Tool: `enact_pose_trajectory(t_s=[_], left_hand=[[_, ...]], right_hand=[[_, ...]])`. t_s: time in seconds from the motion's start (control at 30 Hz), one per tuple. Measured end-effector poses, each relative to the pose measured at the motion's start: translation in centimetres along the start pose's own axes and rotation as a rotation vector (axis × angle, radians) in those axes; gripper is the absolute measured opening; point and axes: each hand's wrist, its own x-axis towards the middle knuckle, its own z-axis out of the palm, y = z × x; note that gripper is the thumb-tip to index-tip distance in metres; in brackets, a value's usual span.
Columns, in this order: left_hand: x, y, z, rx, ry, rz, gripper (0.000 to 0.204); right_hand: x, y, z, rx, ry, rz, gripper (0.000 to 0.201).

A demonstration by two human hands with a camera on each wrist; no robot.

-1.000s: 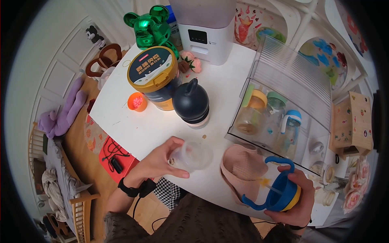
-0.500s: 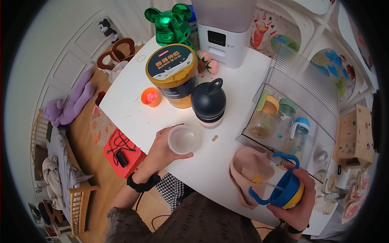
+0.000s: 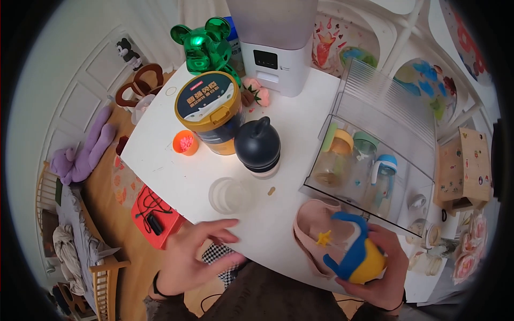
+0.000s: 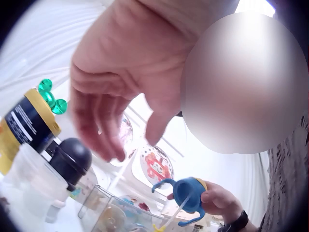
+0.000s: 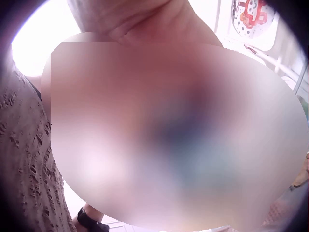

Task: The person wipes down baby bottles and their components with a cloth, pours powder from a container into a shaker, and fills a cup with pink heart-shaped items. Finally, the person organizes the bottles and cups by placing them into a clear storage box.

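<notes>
My right hand (image 3: 390, 270) grips a blue and yellow straw-cup lid (image 3: 360, 249) with two curved blue handles. Its straw ends in a yellow star (image 3: 324, 238), which hangs over a pink cloth (image 3: 306, 227). In the left wrist view, the lid's hollow underside and pale straw (image 4: 170, 220) face the camera. A clear plastic cup (image 3: 230, 195) stands upright on the table. My left hand (image 3: 195, 258) is off the cup, nearer my body, fingers spread and holding nothing. Most of the right wrist view is blurred over.
Behind the cup stand a black round-topped bottle (image 3: 258, 144), a gold-lidded tub (image 3: 210, 107) and a small orange cup (image 3: 186, 143). A clear bin (image 3: 369, 120) with several bottles sits at right. The white table's (image 3: 147, 150) edge runs along the left.
My left hand has let go of the clear cup, leaving it on the table, and drawn back toward my body. The right hand has turned the lid so its yellow top shows more.
</notes>
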Motion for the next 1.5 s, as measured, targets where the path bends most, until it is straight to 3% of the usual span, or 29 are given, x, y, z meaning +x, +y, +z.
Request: enact_pose_trajectory(t_s=[0.03,0.1,0.13,0.2,0.27,0.33,0.4,0.67,0.83,0.9,1.0,1.03,1.1,1.13,1.2,1.27,1.33,1.4,1.5], left_hand=[[0.6,0.2,1.1,-0.006,-0.003,0.005,0.063],[2.0,0.8,4.0,0.047,-0.024,0.605,0.063],[2.4,0.9,4.9,0.043,-0.031,0.610,0.063],[3.2,1.2,6.2,0.283,-0.141,0.970,0.060],[3.3,1.7,7.3,0.348,-0.231,0.967,0.054],[3.3,1.5,8.2,0.414,-0.317,0.958,0.048],[3.7,0.5,9.0,0.451,-0.192,1.024,0.040],[4.1,0.3,8.7,0.563,-0.154,1.009,0.045],[4.2,-0.4,8.8,0.627,-0.137,1.046,0.052],[4.1,-0.2,9.0,0.621,-0.193,0.948,0.059],[4.0,0.0,8.8,0.644,-0.187,0.944,0.061],[4.0,0.2,8.4,0.644,-0.189,0.945,0.061],[4.1,0.6,7.3,0.569,-0.284,0.847,0.088],[4.1,0.2,6.8,0.573,-0.280,0.853,0.088],[3.9,-0.8,5.9,0.203,-0.361,0.748,0.094],[3.6,-0.8,5.0,0.186,-0.387,0.694,0.085],[3.2,-1.1,4.9,-0.276,-0.263,0.532,0.083],[3.1,-1.1,4.7,-0.363,-0.253,0.449,0.090],[3.3,0.2,4.9,-0.674,-0.140,0.020,0.106]], right_hand=[[0.5,-0.7,0.2,-0.104,-0.026,-0.125,0.090],[0.7,-1.5,0.6,-0.295,-0.082,-0.282,0.082],[0.7,-1.7,0.8,-0.300,-0.078,-0.276,0.082],[0.7,-1.9,1.3,-0.478,-0.151,-0.413,0.077],[-0.5,-0.9,2.6,-0.539,-0.155,-0.433,0.075],[-1.1,-0.4,3.4,-0.378,-0.169,-0.430,0.072],[-0.9,0.1,3.3,-0.295,-0.189,-0.435,0.072],[0.3,-0.1,3.6,-0.431,-0.251,-0.614,0.066],[0.8,0.1,3.4,-0.306,-0.316,-0.574,0.066],[0.8,0.1,3.6,-0.259,-0.358,-0.512,0.063],[1.3,0.2,3.3,-0.229,-0.319,-0.549,0.054],[2.0,-0.1,2.5,-0.124,-0.401,-0.505,0.055],[1.8,0.4,0.9,-0.020,-0.477,-0.458,0.057],[1.1,1.4,-0.2,0.028,-0.376,-0.380,0.053],[0.8,2.2,-0.1,0.082,-0.274,-0.320,0.051],[0.6,2.9,1.6,-0.261,-0.197,-0.128,0.038],[0.4,3.6,3.6,-0.350,-0.242,-0.132,0.029],[0.1,3.8,4.3,-0.434,-0.292,-0.140,0.021],[0.1,3.9,3.7,-0.352,-0.263,-0.252,0.017]])
